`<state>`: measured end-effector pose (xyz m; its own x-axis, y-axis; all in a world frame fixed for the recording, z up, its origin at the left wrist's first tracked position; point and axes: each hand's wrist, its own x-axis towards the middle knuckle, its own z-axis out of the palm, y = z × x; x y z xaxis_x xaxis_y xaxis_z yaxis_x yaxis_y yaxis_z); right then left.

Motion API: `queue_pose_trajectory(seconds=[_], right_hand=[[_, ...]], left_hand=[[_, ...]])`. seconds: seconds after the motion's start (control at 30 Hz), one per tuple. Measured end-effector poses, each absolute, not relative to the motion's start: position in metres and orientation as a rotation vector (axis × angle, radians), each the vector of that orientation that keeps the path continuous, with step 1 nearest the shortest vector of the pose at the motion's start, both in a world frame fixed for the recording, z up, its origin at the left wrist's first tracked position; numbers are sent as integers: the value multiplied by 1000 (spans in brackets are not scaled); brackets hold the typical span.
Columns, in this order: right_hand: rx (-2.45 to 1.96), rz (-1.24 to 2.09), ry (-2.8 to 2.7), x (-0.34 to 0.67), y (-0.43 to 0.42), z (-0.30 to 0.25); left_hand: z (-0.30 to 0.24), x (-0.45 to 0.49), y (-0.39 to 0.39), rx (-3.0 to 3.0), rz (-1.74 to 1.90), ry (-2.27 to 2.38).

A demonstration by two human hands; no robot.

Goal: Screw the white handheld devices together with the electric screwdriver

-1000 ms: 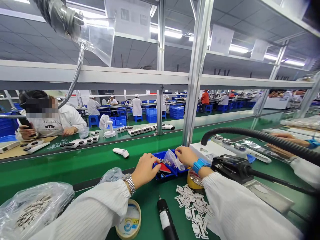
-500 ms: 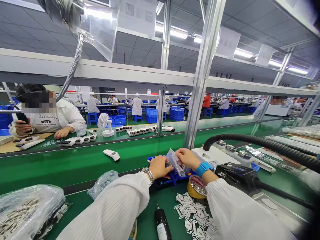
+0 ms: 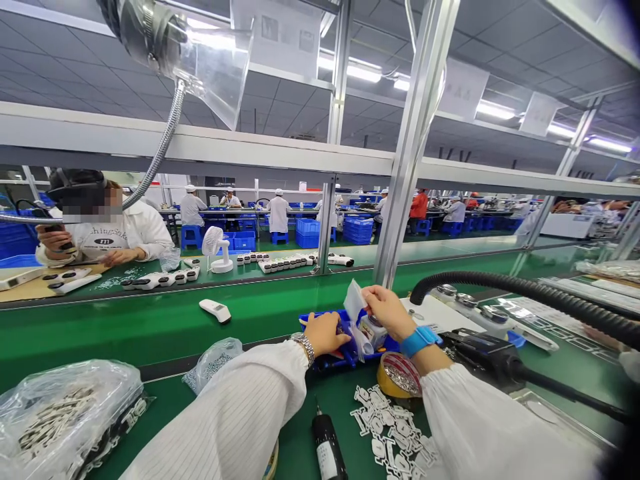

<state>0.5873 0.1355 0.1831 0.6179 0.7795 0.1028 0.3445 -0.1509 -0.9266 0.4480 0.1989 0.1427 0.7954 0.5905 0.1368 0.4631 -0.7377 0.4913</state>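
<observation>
My right hand pinches the upper end of a translucent plastic bag above a blue bin. The bag's lower part hangs into the bin, beside a small white container. My left hand reaches over the bin's left side with its fingers curled; what lies under the fingertips is hidden. Just in front of the bin stands a yellow tape roll with small metal parts inside. Below it lies a pile of flat white parts, and to its left a black electric screwdriver.
Bags of small parts and larger pieces lie at left. A white thermometer-like device rests on the green belt. A thick black hose arches at right, near a metal post. A co-worker sits across.
My right hand has drawn the bag's upper end up, uncovering the white container in the bin. My left hand stays at the bin. The view has shifted slightly.
</observation>
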Motion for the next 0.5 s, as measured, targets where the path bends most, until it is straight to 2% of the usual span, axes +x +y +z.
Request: queue_pose_trajectory(seconds=[0.23, 0.5], right_hand=[[-1530, 608, -991, 565, 92, 209], [-1369, 874, -1200, 504, 67, 196]], left_hand=[[173, 444, 194, 2178, 611, 814], [194, 388, 152, 1798, 386, 464]])
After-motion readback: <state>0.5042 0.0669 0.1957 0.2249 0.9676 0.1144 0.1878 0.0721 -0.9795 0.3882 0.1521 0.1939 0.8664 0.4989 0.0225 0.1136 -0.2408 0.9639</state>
